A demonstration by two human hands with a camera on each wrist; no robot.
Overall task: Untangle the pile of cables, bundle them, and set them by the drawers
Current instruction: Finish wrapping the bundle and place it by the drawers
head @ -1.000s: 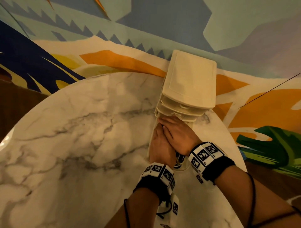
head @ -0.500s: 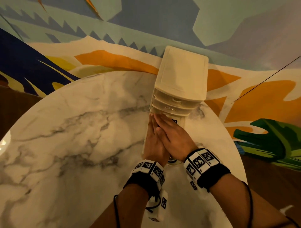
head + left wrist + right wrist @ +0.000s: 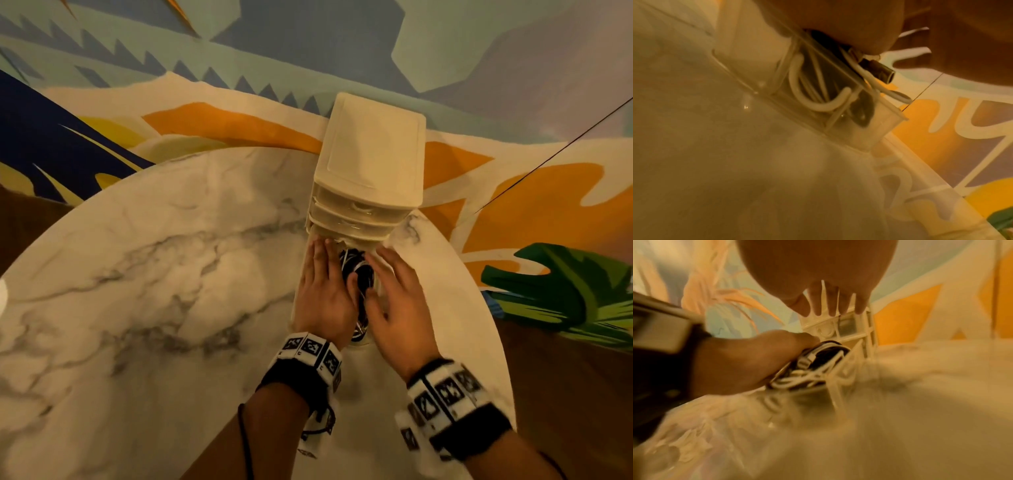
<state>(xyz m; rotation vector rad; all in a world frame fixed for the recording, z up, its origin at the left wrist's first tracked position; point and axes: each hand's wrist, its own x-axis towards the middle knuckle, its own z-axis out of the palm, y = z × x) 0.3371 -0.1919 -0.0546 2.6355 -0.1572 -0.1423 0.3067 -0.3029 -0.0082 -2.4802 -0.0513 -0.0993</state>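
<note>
A bundle of black and white cables [image 3: 359, 274] lies in a clear drawer [image 3: 297, 301] pulled out from the bottom of the cream drawer unit [image 3: 373, 150]. My left hand [image 3: 325, 291] lies flat, fingers straight, over the left side of the cables and the drawer. My right hand [image 3: 397, 298] is to the right of the bundle with fingers spread and straight, holding nothing. The left wrist view shows white loops [image 3: 818, 104] through the drawer wall [image 3: 869, 129] and a plug [image 3: 881, 73] poking above the rim. In the right wrist view the cables [image 3: 818, 369] lie beside my left hand [image 3: 740, 363].
The drawer unit stands at the far right of a round marble table [image 3: 171, 274], close to its right edge [image 3: 479, 301]. A painted wall [image 3: 308, 51] rises right behind it. Bare marble stretches to the left.
Both hands lay stacked over the drawer's contents before. My right hand has now come off and moved right, uncovering the cables. My left hand stays flat on them.
</note>
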